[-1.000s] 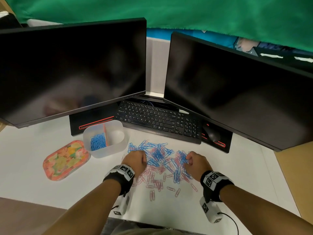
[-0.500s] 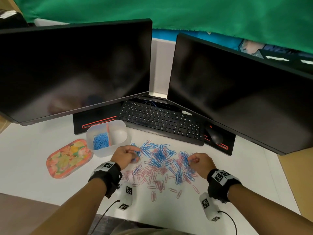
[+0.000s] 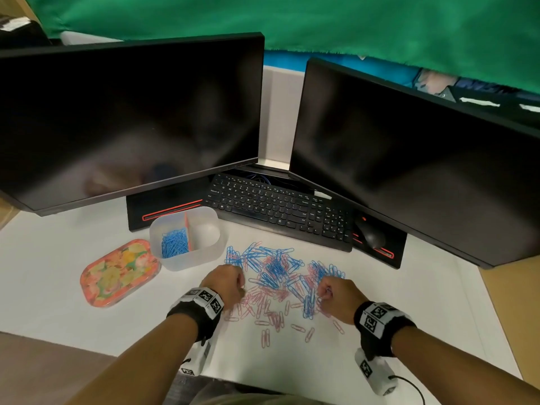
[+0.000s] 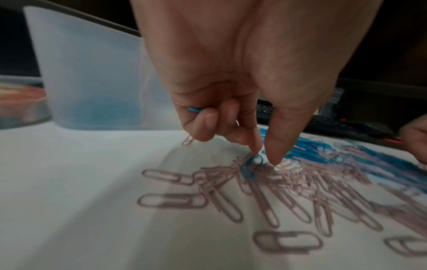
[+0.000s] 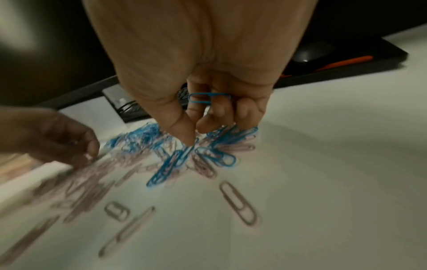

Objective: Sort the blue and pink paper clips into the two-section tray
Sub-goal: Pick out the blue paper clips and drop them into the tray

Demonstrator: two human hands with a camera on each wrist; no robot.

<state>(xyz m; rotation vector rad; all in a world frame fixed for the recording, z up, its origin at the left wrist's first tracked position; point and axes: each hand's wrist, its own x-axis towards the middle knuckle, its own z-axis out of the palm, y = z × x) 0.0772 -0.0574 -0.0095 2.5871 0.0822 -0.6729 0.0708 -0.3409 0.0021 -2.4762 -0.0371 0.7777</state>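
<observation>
Blue paper clips point(image 3: 273, 268) were pinched by the curled left hand point(image 3: 225, 283) at seven o'clock of the pile and by the right hand point(image 3: 339, 296) at four o'clock; the two-section tray point(image 3: 187, 258) stood at ten.

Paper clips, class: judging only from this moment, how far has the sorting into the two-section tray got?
Done: the tray's left section holds a batch of blue clips; the right section looks empty. In hand: the left hand pinches at a blue clip in the pile with another tucked under curled fingers; the right hand grips a blue clip too. Left: most of the mixed pile, and every pink clip, lies on the desk.
</observation>
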